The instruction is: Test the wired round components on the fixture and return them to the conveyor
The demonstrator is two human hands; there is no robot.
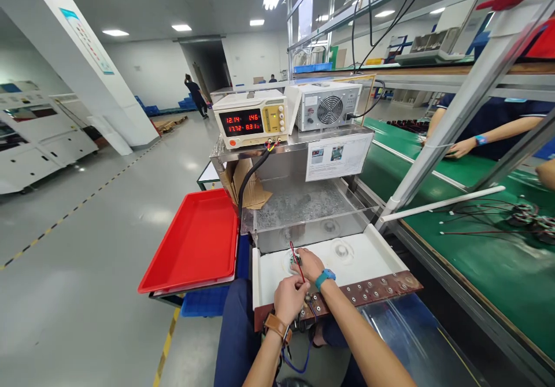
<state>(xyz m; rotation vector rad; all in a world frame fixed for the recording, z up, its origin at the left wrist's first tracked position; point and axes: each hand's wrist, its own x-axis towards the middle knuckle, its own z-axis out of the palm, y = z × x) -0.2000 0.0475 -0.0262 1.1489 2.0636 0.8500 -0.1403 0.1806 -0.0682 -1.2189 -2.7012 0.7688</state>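
Note:
Both my hands work at a white drawer-like fixture tray (368, 254) with a brown contact strip (373, 290) along its front edge. My right hand (309, 263), with a blue wristband, presses a small round part with red wires (295, 255) into the left recess of the tray, fingers closed on it. My left hand (289, 297), with a brown strap at the wrist, is pinched on the thin wires just in front of the part. A second round recess (341, 250) lies to the right.
An open red tray (193, 241) sits to the left over a blue bin. Behind the fixture stands a clear chamber (303, 208), a power supply (251, 120) with red digits and a fan unit (327, 105). A green conveyor (477, 248) with wired parts runs right; another person's arm (472, 138) rests there.

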